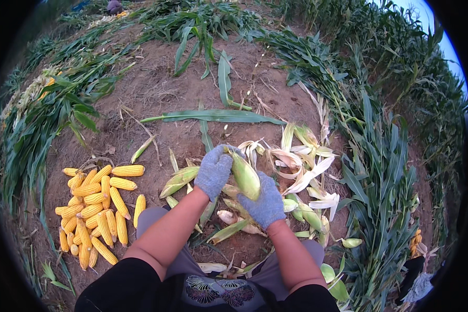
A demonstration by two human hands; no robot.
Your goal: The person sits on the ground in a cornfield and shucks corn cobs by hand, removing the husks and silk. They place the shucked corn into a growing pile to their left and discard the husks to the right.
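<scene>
Between my two gloved hands is an ear of corn [244, 177] in its pale green husk, tilted with its tip up and to the left. My left hand [214, 171], in a grey knit glove, is closed at the upper end of the ear. Lower down, my right hand [265, 202], gloved the same way, wraps round the ear's thick end. Below and beside my hands lie more unhusked ears, one of them a green ear [179, 181] left of my left hand. Stripped dry husks [307, 169] are heaped to the right of my right hand.
A pile of husked yellow cobs [92, 208] lies on the soil at the left. Cut green stalks [369, 177] lie in a long row at the right, with standing corn [400, 67] behind. A long leaf [223, 116] crosses the bare earth ahead. Another person's glove [420, 288] shows at the lower right.
</scene>
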